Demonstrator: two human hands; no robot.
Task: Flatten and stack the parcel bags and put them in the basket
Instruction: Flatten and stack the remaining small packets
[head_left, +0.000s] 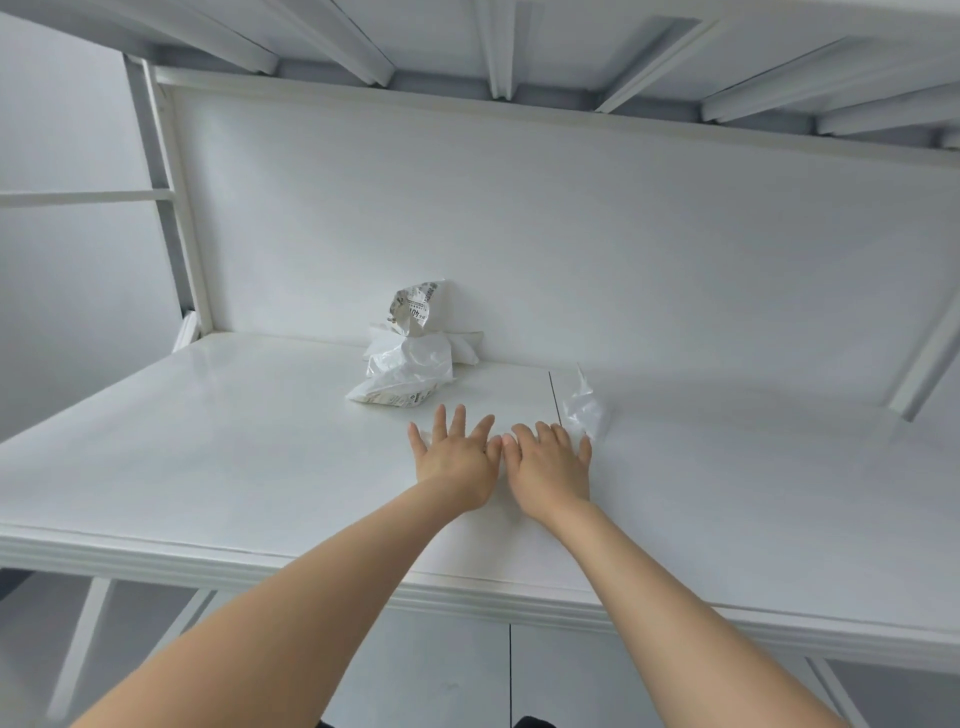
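Both my hands lie flat, side by side, on a white parcel bag (584, 410) spread on the white desk (208, 447). My left hand (457, 457) has its fingers spread and straight. My right hand (550, 460) presses beside it, and the bag's crumpled end sticks up just beyond its fingers. A pile of crumpled white parcel bags (410, 358), some with printed labels, rests against the back panel behind my hands. No basket is in view.
A white back panel (571, 249) closes the desk's far side. White slats of an upper bunk (493, 47) run overhead. A white ladder frame (166, 208) stands at the left. The desk's front edge (311, 564) runs under my forearms.
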